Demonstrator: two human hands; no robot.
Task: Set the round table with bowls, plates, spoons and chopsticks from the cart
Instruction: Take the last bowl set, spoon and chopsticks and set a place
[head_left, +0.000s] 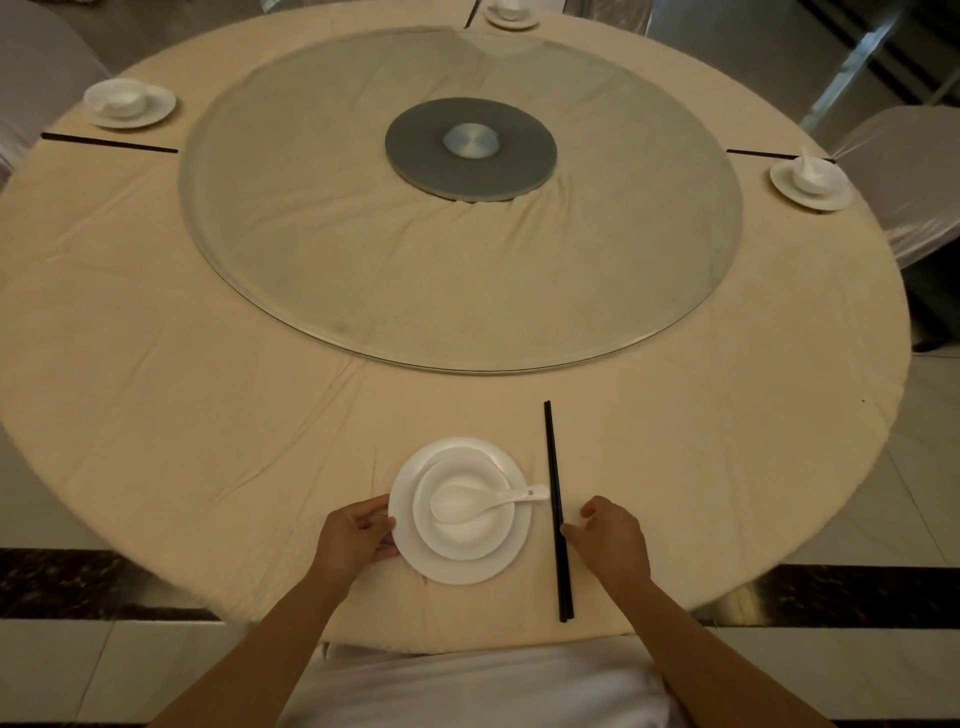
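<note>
White cloth (467, 686) covers the person's lap at the near edge. Left hand (358, 535) grips the rim of the nearest white plate (467, 571), fingers curled on its left edge. That plate carries a round white bowl (467, 535) with a glossy white spoon (483, 503) lying in it, handle pointing right. Right hand (613, 540) has its fingers pinching black chopsticks (557, 509), a straight pair lying just right of the plate. Round bench (156, 415) wears a creased beige cloth. A glass turntable (311, 260) sits at its centre on a grey disc (470, 148). Farther settings stand left (130, 104), right (810, 179) and far (511, 13). Pale floor tiles (914, 493) with a dark band surround it.
</note>
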